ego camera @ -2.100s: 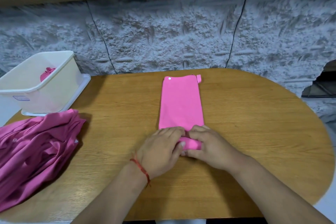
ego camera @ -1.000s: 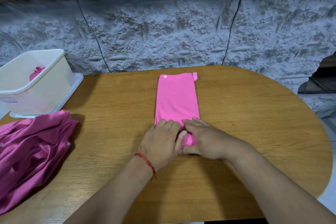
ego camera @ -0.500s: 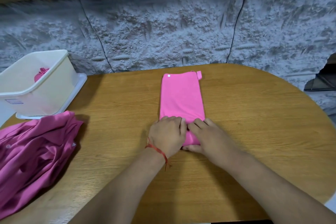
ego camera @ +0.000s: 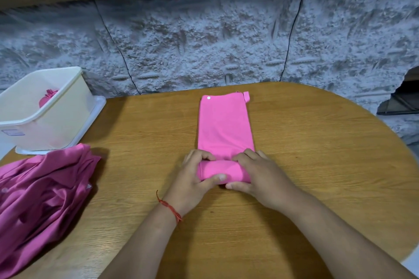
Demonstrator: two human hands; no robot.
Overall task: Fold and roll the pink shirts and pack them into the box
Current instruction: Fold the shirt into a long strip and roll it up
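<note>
The folded pink shirt (ego camera: 224, 124) lies as a narrow strip in the middle of the frame on the wooden bench (ego camera: 317, 165). Its far end points toward the stone wall and carries a small white button (ego camera: 208, 97) and a fabric loop (ego camera: 246, 96). The near end is wound into a short roll (ego camera: 217, 169), and both hands are clamped on it. The left hand (ego camera: 190, 179) is at the roll's left end and the right hand (ego camera: 263, 174) at its right end. The fingers (ego camera: 203, 155) curl over the top onto the flat cloth, and the thumbs tuck against the near side, their tips almost meeting.

The step in hand looks to be the rolling, with most of the strip not yet wound in. To do it well, I judge both hands should advance evenly so the roll runs square to the strip's long edges — a lead on one side would cone it. Downward pressure from the fingers, with the thumbs pushing from behind, should make it tight. The smooth-looking cloth may slacken if the grip lifts.

At the upper left the cream plastic box (ego camera: 65, 124) stands on its lid (ego camera: 97, 106) with one rolled shirt (ego camera: 47, 97) inside — this roll likely belongs beside it. A heap of darker pink shirts (ego camera: 40, 199) lies at the lower left.
</note>
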